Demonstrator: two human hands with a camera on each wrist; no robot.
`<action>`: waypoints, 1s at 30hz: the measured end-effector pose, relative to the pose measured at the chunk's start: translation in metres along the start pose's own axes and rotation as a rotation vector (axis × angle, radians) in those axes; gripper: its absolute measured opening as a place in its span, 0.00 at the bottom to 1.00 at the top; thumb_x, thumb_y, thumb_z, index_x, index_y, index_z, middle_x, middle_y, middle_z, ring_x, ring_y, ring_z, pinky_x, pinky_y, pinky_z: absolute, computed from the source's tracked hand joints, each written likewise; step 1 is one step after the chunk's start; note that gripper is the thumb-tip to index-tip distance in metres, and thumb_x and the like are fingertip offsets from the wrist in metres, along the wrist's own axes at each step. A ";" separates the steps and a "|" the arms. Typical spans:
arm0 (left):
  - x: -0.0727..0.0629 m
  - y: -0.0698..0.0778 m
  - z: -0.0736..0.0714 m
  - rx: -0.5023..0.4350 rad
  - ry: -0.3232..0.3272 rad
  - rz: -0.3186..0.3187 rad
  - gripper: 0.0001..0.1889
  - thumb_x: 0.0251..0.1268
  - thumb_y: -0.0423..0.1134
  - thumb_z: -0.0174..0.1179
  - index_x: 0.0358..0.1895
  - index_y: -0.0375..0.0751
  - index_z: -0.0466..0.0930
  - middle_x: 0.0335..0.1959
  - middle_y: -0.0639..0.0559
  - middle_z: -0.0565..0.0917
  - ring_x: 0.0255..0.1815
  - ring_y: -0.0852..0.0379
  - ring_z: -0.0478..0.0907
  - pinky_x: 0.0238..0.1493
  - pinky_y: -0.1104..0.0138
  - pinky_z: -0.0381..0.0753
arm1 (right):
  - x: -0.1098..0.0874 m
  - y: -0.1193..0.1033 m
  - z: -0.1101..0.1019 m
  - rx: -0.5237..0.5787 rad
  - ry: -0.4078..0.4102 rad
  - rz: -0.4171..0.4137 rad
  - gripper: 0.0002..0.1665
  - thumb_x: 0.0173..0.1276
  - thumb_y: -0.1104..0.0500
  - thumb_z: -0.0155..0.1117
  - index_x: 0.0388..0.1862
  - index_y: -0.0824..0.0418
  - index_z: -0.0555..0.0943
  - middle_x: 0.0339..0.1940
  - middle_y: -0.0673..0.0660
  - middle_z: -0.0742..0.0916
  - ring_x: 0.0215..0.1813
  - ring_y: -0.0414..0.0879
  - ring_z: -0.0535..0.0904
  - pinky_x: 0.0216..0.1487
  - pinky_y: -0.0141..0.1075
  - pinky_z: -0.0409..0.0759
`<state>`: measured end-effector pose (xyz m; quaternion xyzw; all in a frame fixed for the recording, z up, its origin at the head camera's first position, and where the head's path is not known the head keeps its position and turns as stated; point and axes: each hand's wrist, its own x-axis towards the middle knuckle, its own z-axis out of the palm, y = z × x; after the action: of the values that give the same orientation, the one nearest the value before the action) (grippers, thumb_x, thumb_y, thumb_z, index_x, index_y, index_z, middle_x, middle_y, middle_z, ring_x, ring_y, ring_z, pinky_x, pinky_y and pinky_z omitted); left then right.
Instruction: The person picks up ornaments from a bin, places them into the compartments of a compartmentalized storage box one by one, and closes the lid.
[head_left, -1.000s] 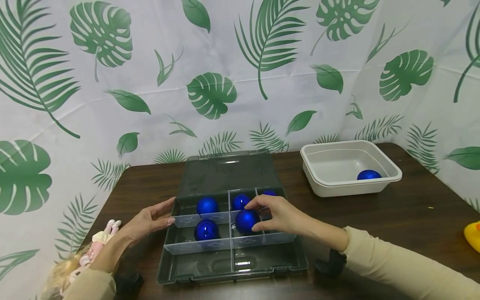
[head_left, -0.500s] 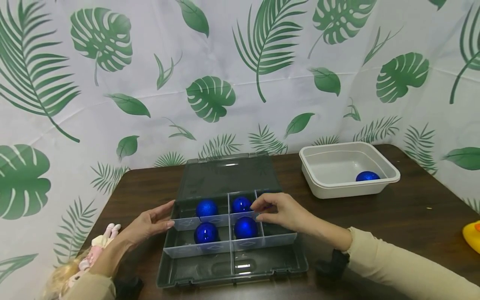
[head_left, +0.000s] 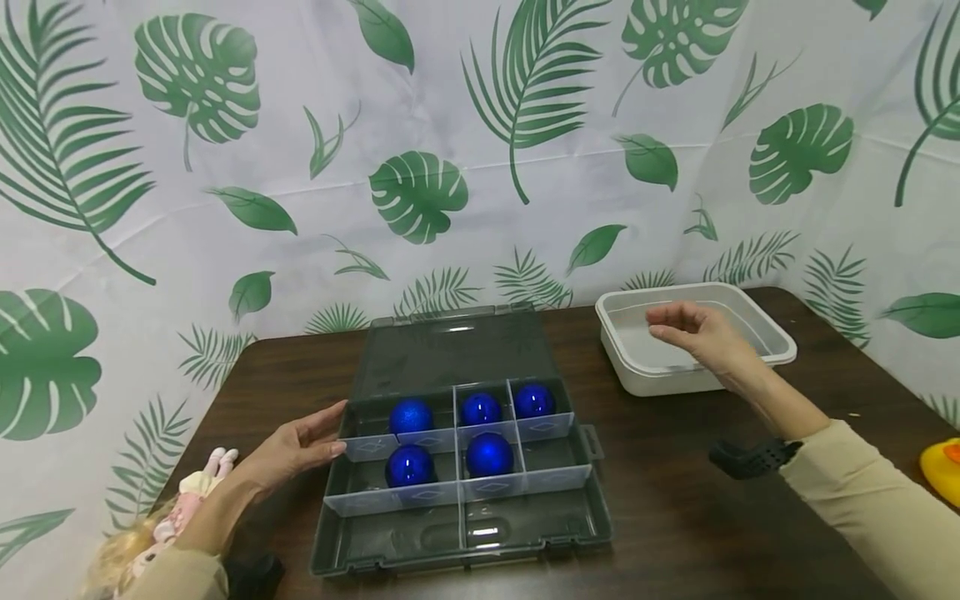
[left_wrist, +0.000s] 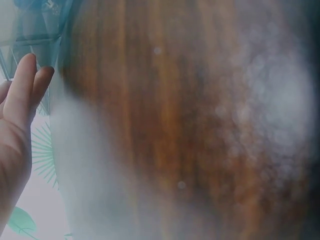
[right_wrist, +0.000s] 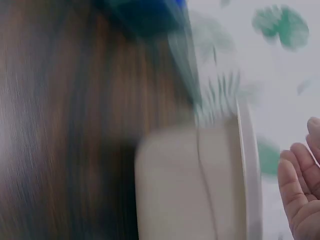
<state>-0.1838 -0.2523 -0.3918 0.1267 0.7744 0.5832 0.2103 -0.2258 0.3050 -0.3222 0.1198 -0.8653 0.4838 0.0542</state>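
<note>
A dark see-through organizer box (head_left: 390, 529) lies with its lid (head_left: 457, 350) folded back. Its compartments hold several shiny blue balls: a glittery ball (head_left: 411, 415) at back left, a glossy ball (head_left: 410, 465) in front of it, a matte ball (head_left: 490, 455) in the middle, and glossy ones behind. My left hand (head_left: 296, 442) touches the box's left side with relaxed fingers. Over the white plastic tub (head_left: 645, 379) hovers my right hand (head_left: 705, 337), fingers loosely bent and holding nothing. The hand and forearm cover the tub's right part, so no ball shows in it.
A doll (head_left: 187, 508) with blond hair lies at the table's left edge. At the far right sits a yellow rubber duck (head_left: 941, 471). Behind the dark wooden table (head_left: 660, 517) hangs a leaf-printed cloth (head_left: 450, 108).
My right hand lets go of the matte blue ball, which now sits in the middle compartment. It then moves right and back to above the tub. The left hand stays put.
</note>
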 end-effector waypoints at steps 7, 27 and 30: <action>0.000 -0.001 0.000 -0.003 -0.005 0.008 0.41 0.65 0.37 0.58 0.73 0.31 0.43 0.74 0.30 0.42 0.71 0.31 0.48 0.57 0.65 0.75 | 0.003 0.031 -0.047 -0.142 -0.005 0.148 0.31 0.68 0.50 0.59 0.59 0.73 0.70 0.40 0.37 0.82 0.37 0.20 0.72 0.39 0.17 0.74; -0.001 -0.001 0.001 0.008 0.001 0.000 0.40 0.65 0.37 0.58 0.74 0.32 0.43 0.74 0.30 0.42 0.71 0.30 0.49 0.58 0.63 0.75 | 0.011 0.053 -0.081 -0.461 -0.129 0.310 0.30 0.65 0.54 0.62 0.54 0.78 0.71 0.51 0.77 0.77 0.50 0.67 0.74 0.53 0.60 0.71; -0.001 0.000 0.001 0.013 0.004 -0.001 0.40 0.65 0.37 0.58 0.74 0.32 0.44 0.74 0.30 0.43 0.71 0.31 0.49 0.58 0.62 0.75 | 0.012 0.054 -0.083 -0.504 -0.160 0.295 0.28 0.64 0.57 0.62 0.52 0.80 0.72 0.48 0.77 0.79 0.48 0.67 0.75 0.49 0.58 0.74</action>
<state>-0.1823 -0.2522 -0.3922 0.1266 0.7786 0.5785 0.2079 -0.2532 0.4006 -0.3205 0.0134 -0.9676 0.2454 -0.0570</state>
